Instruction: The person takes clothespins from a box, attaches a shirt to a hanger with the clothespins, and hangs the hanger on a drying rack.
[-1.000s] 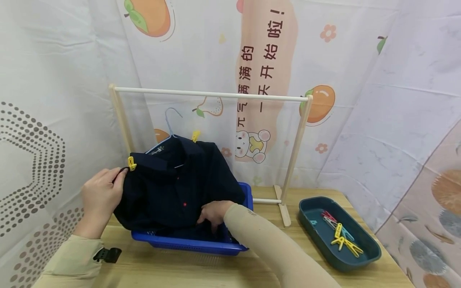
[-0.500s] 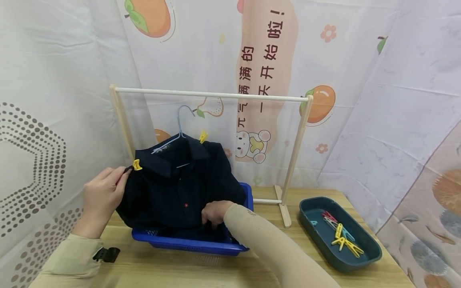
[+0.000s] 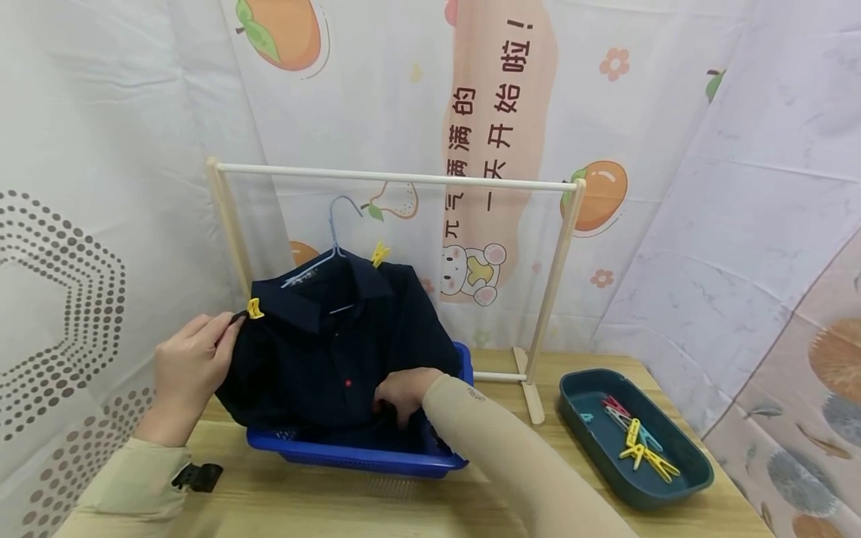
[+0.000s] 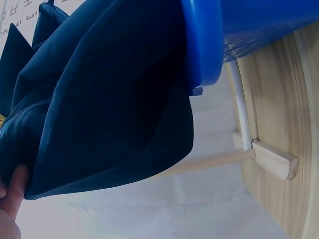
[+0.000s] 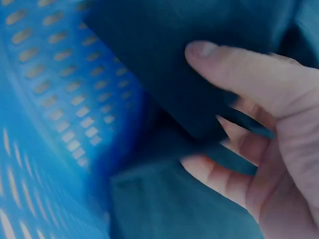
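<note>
A dark navy button-up shirt (image 3: pixel 303 366) lies partly in a blue basket (image 3: pixel 363 457), its collar raised. Inside it is a light blue hanger (image 3: pixel 333 232), hook upward. Two yellow clothespins, a left one (image 3: pixel 255 308) and a right one (image 3: pixel 380 255), clip its shoulders. My left hand (image 3: pixel 195 359) pinches the cloth beside the left clothespin; the left wrist view shows its fingertips (image 4: pixel 18 185) on the fabric. My right hand (image 3: pixel 406 392) reaches into the basket. In the right wrist view its thumb (image 5: pixel 219 62) lies over a fold of the shirt, with fingers curled beneath.
Behind the basket stands a drying rack with a white bar (image 3: pixel 403 177) and wooden posts (image 3: pixel 554 276). A dark green tray (image 3: pixel 585 437) on the right holds several coloured clothespins (image 3: pixel 649 454). All rest on a wooden table (image 3: pixel 296 501), with printed curtains (image 3: pixel 377 97) behind.
The hanger hook and the shirt's shoulders have shifted to the right, and the left clothespin has turned. My right hand has moved slightly in the basket.
</note>
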`<state>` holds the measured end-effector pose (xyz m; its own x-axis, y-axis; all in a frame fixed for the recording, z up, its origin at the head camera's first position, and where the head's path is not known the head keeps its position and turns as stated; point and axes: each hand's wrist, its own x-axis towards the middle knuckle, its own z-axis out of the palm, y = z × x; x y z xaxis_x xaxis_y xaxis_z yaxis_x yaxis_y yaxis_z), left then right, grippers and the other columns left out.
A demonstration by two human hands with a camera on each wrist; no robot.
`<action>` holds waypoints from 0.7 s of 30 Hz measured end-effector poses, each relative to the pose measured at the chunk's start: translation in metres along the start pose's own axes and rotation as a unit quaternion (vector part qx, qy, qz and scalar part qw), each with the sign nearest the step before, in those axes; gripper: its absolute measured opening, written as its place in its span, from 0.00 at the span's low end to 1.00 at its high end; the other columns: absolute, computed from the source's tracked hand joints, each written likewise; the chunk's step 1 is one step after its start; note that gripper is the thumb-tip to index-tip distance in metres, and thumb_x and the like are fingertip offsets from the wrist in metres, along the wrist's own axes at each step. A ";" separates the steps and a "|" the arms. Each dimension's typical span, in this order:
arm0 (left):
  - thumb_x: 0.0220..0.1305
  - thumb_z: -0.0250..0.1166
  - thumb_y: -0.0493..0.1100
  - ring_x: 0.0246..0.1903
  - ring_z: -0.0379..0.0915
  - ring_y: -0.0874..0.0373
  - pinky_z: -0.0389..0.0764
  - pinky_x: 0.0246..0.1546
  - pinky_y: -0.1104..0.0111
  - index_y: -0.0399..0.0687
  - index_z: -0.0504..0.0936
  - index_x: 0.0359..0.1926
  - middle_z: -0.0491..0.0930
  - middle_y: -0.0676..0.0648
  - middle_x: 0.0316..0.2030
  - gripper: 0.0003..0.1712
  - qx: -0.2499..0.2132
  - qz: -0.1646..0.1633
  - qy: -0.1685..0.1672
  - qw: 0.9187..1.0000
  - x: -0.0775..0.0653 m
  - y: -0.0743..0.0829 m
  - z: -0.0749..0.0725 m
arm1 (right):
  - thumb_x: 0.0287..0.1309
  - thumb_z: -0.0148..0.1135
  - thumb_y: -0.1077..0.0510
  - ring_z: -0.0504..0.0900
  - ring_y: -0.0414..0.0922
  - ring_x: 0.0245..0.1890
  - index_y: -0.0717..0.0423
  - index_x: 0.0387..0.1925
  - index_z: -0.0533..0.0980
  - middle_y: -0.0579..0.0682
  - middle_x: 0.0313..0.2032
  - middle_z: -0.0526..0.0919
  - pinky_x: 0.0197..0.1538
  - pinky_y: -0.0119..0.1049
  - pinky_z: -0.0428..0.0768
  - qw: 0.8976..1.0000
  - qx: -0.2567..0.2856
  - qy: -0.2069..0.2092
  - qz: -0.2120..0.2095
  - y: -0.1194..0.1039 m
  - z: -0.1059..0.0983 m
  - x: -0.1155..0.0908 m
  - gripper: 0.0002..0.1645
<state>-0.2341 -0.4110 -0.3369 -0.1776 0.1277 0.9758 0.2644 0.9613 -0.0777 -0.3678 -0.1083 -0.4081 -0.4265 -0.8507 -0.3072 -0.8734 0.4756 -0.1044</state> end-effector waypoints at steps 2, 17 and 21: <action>0.66 0.63 0.43 0.21 0.77 0.44 0.72 0.17 0.50 0.38 0.85 0.34 0.81 0.40 0.25 0.11 -0.001 -0.002 -0.002 1.000 0.000 0.000 0.000 | 0.48 0.83 0.56 0.78 0.37 0.47 0.37 0.56 0.80 0.40 0.49 0.81 0.49 0.32 0.78 1.000 -0.006 0.004 -0.009 0.001 -0.007 -0.006 0.32; 0.66 0.63 0.43 0.20 0.76 0.44 0.71 0.16 0.49 0.38 0.84 0.33 0.80 0.40 0.24 0.11 0.003 0.001 -0.005 1.000 0.000 -0.002 -0.002 | 0.39 0.85 0.39 0.65 0.42 0.69 0.14 0.74 0.59 0.39 0.79 0.47 0.61 0.45 0.75 0.996 -0.072 -0.047 0.033 -0.011 0.006 0.000 0.62; 0.66 0.63 0.43 0.21 0.77 0.44 0.72 0.16 0.49 0.37 0.84 0.34 0.80 0.40 0.24 0.12 0.002 0.007 -0.007 1.000 -0.001 -0.002 -0.002 | 0.37 0.84 0.34 0.63 0.43 0.70 0.08 0.73 0.54 0.36 0.78 0.48 0.58 0.46 0.76 0.993 -0.088 -0.050 0.063 -0.014 0.015 0.002 0.64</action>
<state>-0.2328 -0.4136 -0.3370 -0.1875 0.1442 0.9716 0.2636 0.9603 -0.0916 -0.3535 -0.1134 -0.4210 -0.5176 -0.7559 -0.4010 -0.8457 0.5231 0.1055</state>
